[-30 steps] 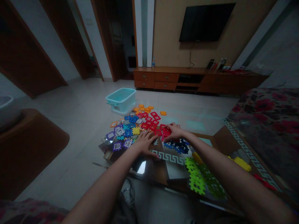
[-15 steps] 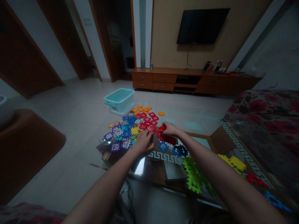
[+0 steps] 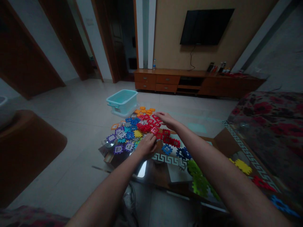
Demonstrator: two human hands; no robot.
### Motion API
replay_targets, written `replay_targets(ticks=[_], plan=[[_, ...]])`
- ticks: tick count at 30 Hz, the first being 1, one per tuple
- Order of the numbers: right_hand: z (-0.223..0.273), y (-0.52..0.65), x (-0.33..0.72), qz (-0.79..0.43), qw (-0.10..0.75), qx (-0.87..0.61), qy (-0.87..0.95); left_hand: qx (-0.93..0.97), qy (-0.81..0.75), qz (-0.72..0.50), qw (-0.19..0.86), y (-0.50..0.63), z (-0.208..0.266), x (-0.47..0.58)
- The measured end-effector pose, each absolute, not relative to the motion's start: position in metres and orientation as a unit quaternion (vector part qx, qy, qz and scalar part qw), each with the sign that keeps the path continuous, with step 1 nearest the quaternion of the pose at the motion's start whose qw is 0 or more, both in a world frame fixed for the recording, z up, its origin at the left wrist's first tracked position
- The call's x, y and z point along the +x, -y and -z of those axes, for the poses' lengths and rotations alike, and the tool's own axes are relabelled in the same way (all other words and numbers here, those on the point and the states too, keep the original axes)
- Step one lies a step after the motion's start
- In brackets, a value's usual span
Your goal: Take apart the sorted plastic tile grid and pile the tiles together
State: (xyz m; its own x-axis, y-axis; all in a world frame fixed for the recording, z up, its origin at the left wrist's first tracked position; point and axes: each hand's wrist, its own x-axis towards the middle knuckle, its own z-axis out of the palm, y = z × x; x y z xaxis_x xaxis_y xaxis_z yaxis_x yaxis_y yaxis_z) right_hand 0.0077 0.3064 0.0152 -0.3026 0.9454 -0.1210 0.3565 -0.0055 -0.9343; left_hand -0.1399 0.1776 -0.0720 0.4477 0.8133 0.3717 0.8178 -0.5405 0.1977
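Many toothed plastic building tiles with window cut-outs lie on a glass-topped table point(image 3: 174, 160). My left hand point(image 3: 148, 146) is closed by the near side of the pile, its fingertips at the left edge of a joined group of red tiles point(image 3: 167, 136). Part of that grip is hidden. Farther back, my right hand point(image 3: 165, 119) reaches over the loose red tiles point(image 3: 144, 127) with fingers stretched out and nothing visible in them. A blue tile point(image 3: 167, 149) lies just right of my left hand. Yellow-green tiles point(image 3: 199, 181) sit partly under my right forearm.
Purple tiles point(image 3: 118, 149) lie at the table's left end, orange tiles point(image 3: 148, 111) at the back. An aqua plastic bin point(image 3: 121, 102) stands beyond the table. A flowered sofa point(image 3: 272, 123) is on the right, a brown rounded piece of furniture point(image 3: 33, 148) on the left.
My right hand has let go of the red tiles and moved back over the loose red pile, fingers extended. My left hand stays near the joined red tiles, its fingers more curled.
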Motion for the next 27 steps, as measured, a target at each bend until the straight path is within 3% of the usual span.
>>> replay_targets(ticks=[6,9,17,27], plan=[[-0.001,-0.264,0.066,-0.383,0.102,-0.58,0.711,-0.716,0.589,0.374,0.038,-0.201,0.047,-0.162],[0.024,-0.228,0.078,-0.25,-0.048,-0.551,0.794,-0.581,0.675,0.449,0.069,-0.22,0.035,-0.195],[0.054,-0.199,0.078,-0.121,0.095,-0.515,0.843,-0.532,0.754,0.385,0.015,-0.231,0.062,-0.253],[0.041,-0.22,0.073,-0.173,0.128,-0.515,0.83,-0.562,0.736,0.376,0.04,-0.234,0.067,-0.243]])
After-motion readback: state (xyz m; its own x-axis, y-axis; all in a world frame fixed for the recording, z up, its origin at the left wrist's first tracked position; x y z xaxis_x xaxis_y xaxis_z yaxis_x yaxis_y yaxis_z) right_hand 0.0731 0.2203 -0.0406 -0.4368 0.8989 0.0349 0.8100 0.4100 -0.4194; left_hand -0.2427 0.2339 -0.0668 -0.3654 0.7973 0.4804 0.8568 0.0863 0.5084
